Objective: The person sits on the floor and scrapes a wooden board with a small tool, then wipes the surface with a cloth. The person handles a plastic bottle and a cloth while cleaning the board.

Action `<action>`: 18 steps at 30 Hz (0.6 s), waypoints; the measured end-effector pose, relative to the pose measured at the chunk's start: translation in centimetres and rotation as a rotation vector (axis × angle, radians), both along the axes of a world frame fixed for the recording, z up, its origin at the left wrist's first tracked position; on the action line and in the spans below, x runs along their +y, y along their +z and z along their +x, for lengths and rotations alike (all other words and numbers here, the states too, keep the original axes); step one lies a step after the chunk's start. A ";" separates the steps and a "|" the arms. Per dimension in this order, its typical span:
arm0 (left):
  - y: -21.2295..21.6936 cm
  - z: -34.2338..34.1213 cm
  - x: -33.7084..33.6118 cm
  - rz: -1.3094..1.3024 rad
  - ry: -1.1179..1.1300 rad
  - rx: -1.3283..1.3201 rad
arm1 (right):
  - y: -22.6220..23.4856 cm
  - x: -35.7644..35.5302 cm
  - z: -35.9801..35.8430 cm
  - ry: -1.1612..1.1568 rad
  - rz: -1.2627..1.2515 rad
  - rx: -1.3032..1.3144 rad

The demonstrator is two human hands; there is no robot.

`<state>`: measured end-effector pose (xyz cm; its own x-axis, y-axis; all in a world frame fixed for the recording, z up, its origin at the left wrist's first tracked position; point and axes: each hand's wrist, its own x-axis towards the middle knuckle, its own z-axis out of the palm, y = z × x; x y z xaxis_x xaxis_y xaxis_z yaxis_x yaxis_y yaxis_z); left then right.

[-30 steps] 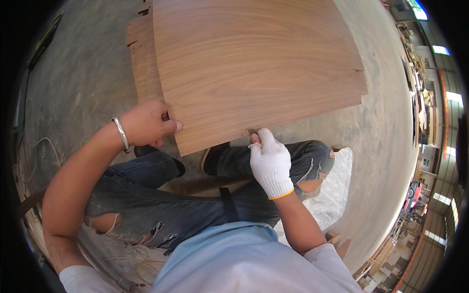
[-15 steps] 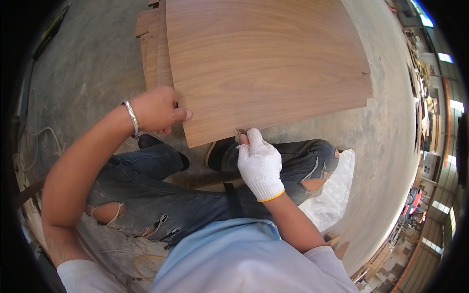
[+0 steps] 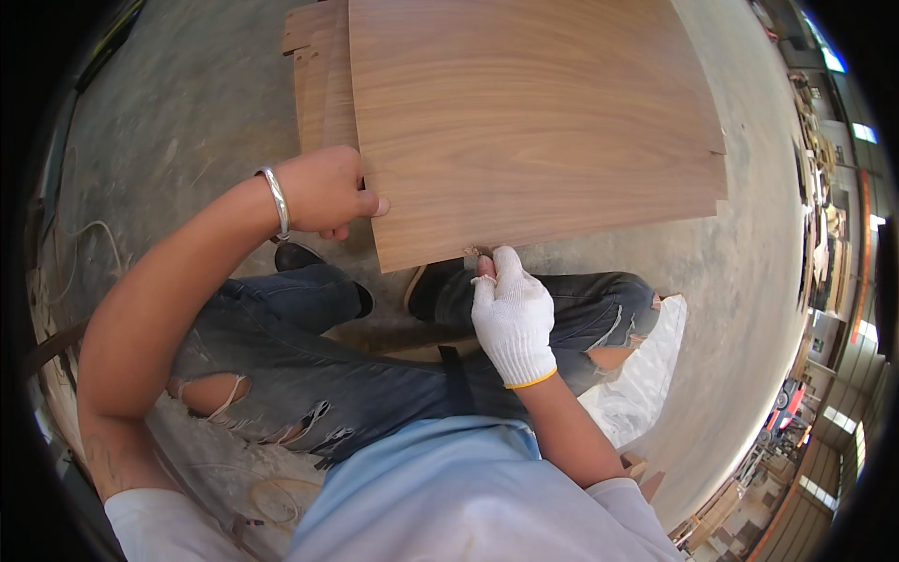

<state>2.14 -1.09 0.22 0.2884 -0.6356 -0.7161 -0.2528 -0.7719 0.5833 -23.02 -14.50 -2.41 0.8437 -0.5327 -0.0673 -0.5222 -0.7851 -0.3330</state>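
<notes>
A large brown wood-grain panel [image 3: 534, 122] lies in front of me, its near-left corner pointing toward my feet. My bare left hand [image 3: 326, 195], with a silver bangle at the wrist, is closed on the panel's left edge near that corner, thumb on top. At the near edge is my right hand [image 3: 517, 314] in a white knit glove with a yellow cuff. Its fingers are pinched, with a bare fingertip showing through the glove. A small brownish bit [image 3: 478, 251] shows at the fingertips against the edge; what it is, I cannot make out.
More wooden boards [image 3: 323, 89] stick out from under the panel's left side. My legs in torn jeans [image 3: 365, 375] are below it, and a clear plastic sheet [image 3: 641, 375] lies by my right knee. A pale hose [image 3: 98, 229] curls on the concrete floor [image 3: 206, 103] at left.
The whole view has shifted a little, so panel and hands appear farther right. Both hands keep about the same places on the panel's edges.
</notes>
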 end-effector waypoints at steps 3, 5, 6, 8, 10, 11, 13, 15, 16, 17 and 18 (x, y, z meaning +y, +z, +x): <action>-0.1 -0.2 0.1 -0.019 0.004 0.001 | -0.7 0.0 -0.2 0.025 -0.023 -0.020; -0.6 -0.1 0.2 -0.037 0.011 0.011 | -0.8 0.4 0.0 0.023 -0.013 -0.030; -0.6 -0.1 0.2 -0.019 0.007 0.002 | -0.8 0.6 0.0 0.022 -0.008 -0.035; -0.2 -0.2 -0.2 0.006 -0.008 -0.012 | -0.9 1.0 0.2 0.025 -0.011 -0.026; -0.5 -0.3 -0.2 -0.008 0.005 -0.005 | -0.9 1.5 0.5 0.024 -0.010 -0.001; -0.6 -0.4 -0.1 -0.013 0.011 -0.003 | -0.7 1.7 0.7 0.021 -0.006 0.020; -1.1 -0.6 0.0 -0.029 0.020 -0.018 | -0.9 2.2 0.9 0.018 0.012 0.043; -1.2 -0.6 0.1 -0.032 0.015 -0.033 | -0.7 2.7 1.1 0.027 0.024 0.039; -1.2 -0.6 0.1 -0.027 0.007 -0.040 | -0.6 2.9 1.1 0.035 0.030 0.037; -1.2 -0.6 0.1 -0.021 0.000 -0.047 | -0.7 3.1 1.1 0.040 0.026 0.045; -1.2 -0.6 0.1 -0.022 -0.002 -0.050 | -0.9 3.3 1.2 0.045 0.022 0.052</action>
<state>1.51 -1.02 -1.00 0.3227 -0.6517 -0.6864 -0.2835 -0.7585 0.5868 -21.83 -11.22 -3.29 0.8618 -0.4921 -0.1233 -0.5037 -0.8009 -0.3238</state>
